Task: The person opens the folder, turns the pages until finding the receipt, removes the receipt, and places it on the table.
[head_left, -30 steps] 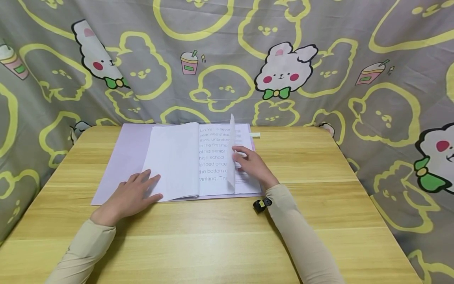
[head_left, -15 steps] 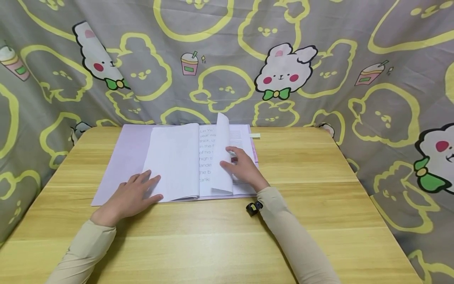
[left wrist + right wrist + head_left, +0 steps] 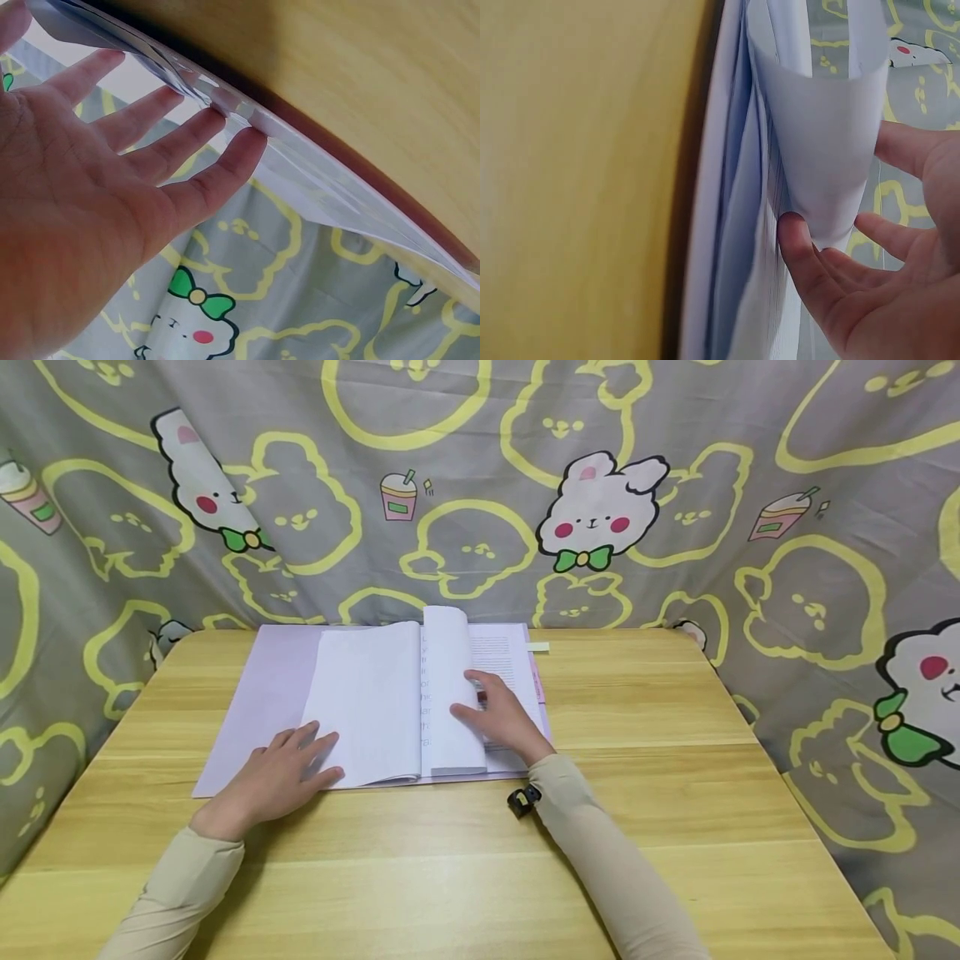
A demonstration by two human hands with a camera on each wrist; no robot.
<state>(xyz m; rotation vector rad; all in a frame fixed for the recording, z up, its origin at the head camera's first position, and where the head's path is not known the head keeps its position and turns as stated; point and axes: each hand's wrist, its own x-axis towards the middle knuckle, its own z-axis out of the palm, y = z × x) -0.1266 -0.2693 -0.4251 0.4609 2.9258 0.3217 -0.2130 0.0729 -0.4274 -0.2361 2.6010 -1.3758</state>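
Observation:
On the table an open book (image 3: 367, 693) with a lavender cover (image 3: 262, 693) lies flat. Its left page is blank, and printed text shows on the right side. A white sheet (image 3: 448, 677) stands curled over toward the left, hiding much of the large print beneath it. My right hand (image 3: 506, 714) touches this sheet from its right side, thumb against its back and fingers loosely bent. In the right wrist view the curled sheet (image 3: 825, 135) meets the fingers (image 3: 799, 240). My left hand (image 3: 266, 777) rests with spread fingers on the left page's lower-left edge.
The wooden table (image 3: 420, 868) reaches back to a grey patterned curtain (image 3: 480, 468). A pale tab (image 3: 538, 647) sticks out from the book's right edge. A small black device (image 3: 522, 800) sits at the right wrist.
My right hand has moved left, and the sheet has gone from upright to curled leftward, covering more of the large print. The left hand has stayed in place.

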